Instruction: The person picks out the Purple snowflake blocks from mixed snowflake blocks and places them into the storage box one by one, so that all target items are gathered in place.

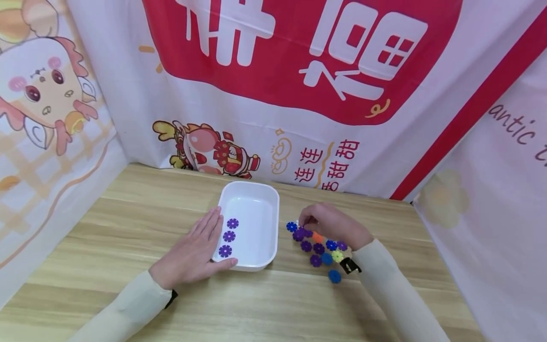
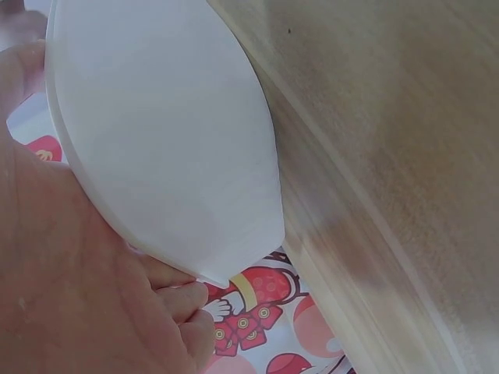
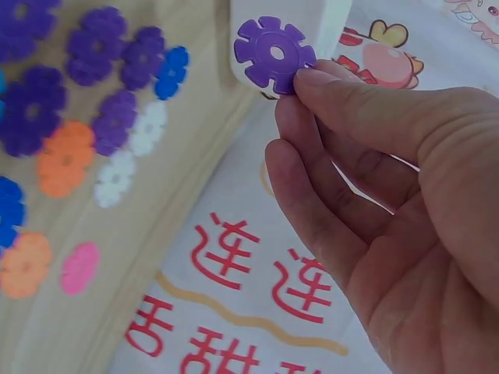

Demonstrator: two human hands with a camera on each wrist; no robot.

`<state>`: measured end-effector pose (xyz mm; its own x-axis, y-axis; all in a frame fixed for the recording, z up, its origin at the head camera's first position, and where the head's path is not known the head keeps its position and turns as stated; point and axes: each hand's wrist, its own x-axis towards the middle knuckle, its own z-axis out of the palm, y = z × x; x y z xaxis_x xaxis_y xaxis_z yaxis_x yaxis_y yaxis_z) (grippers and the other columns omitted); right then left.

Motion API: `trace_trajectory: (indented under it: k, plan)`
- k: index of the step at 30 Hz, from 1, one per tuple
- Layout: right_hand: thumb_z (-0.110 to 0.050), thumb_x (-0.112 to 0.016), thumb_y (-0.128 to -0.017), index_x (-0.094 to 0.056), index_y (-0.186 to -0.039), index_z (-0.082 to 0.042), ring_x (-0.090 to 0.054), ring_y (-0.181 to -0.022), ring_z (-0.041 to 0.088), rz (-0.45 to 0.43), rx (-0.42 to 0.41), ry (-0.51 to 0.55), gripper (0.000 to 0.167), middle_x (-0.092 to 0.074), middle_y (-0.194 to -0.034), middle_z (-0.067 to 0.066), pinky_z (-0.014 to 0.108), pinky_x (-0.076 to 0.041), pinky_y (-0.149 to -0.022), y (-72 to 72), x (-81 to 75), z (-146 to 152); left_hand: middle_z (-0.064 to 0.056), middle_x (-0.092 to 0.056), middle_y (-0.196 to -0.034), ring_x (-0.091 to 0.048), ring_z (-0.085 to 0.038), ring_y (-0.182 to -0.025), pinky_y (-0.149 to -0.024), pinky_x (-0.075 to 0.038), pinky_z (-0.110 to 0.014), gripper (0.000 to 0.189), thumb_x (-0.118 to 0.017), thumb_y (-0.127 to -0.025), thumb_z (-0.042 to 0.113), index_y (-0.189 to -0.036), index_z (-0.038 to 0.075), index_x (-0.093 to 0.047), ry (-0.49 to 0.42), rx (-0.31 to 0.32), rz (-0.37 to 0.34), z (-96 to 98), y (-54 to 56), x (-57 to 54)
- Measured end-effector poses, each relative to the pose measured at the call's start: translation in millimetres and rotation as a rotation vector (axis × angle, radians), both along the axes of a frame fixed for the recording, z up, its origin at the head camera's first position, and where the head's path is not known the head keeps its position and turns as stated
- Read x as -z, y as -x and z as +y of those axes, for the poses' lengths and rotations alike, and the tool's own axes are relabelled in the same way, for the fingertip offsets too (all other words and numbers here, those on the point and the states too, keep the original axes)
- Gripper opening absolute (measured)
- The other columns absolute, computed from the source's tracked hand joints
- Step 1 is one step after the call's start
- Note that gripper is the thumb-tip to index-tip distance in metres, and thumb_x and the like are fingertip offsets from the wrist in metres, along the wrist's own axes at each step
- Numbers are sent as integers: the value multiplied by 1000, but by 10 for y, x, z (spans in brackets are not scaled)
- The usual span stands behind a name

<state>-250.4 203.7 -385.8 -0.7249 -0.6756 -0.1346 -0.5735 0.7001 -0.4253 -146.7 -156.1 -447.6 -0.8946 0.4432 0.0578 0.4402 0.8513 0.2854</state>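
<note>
A white rectangular tray (image 1: 254,228) stands on the wooden table, with three purple snowflake discs (image 1: 229,236) in a row along its left side. My left hand (image 1: 196,251) rests at the tray's left rim, fingers straight along it and thumb at the near corner. The left wrist view has the tray's outer wall (image 2: 171,148) filling its middle. Over a loose group of discs to the right of the tray, my right hand (image 1: 333,223) pinches a purple snowflake disc (image 3: 261,64) between thumb and fingertips. That disc appears raised off the table in the right wrist view.
Loose discs in purple, blue, orange (image 3: 65,160), white (image 3: 115,179), pink (image 3: 80,267) and yellow-green (image 1: 337,256) are scattered under and near my right hand. One blue disc (image 1: 334,276) lies nearest me. A printed cloth (image 1: 278,109) hangs behind the table's far edge.
</note>
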Motion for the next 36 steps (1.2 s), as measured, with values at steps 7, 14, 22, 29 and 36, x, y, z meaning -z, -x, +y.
trace_trajectory:
  k: [7,14,22,29,36]
  plan:
    - [-11,-73,-100,-80,-103,-20,-71,-86,10,9,-9,-49,11,-78,-100,-4,25,-64,-82,145,-165,-189,-27,-8,-176,-12,-45,-164,-133,-20,-59,113,-48,-98,78,-163,-10,-22,6,0,7,-18,1,30]
    - [-10,-73,-100,-79,-101,-18,-72,-84,13,27,-32,-31,10,-78,-97,-5,21,-62,-76,263,-240,-467,-27,-9,-176,-13,-45,-164,-133,-21,-58,112,-47,-98,78,-163,-10,-23,11,-3,25,-27,-11,49]
    - [-9,-73,-99,-79,-101,-17,-70,-89,8,95,-70,-36,10,-77,-98,-4,24,-62,-84,384,-399,-867,-26,-8,-176,-13,-44,-164,-133,-21,-58,114,-47,-97,79,-164,-9,-21,6,-3,16,-6,-4,56]
    - [-11,-72,-101,-79,-105,-19,-71,-92,7,47,-61,-41,11,-77,-99,-5,23,-62,-87,458,-396,-1180,-24,-5,-177,-12,-43,-165,-134,-20,-57,115,-45,-97,81,-165,-7,-18,5,-11,-1,14,-8,63]
    - [-13,-72,-101,-78,-106,-19,-70,-91,8,62,-71,-41,10,-76,-99,-6,23,-62,-88,491,-309,-1392,-24,-5,-177,-11,-42,-165,-134,-20,-56,116,-45,-96,82,-165,-7,-17,11,-16,-5,9,5,42]
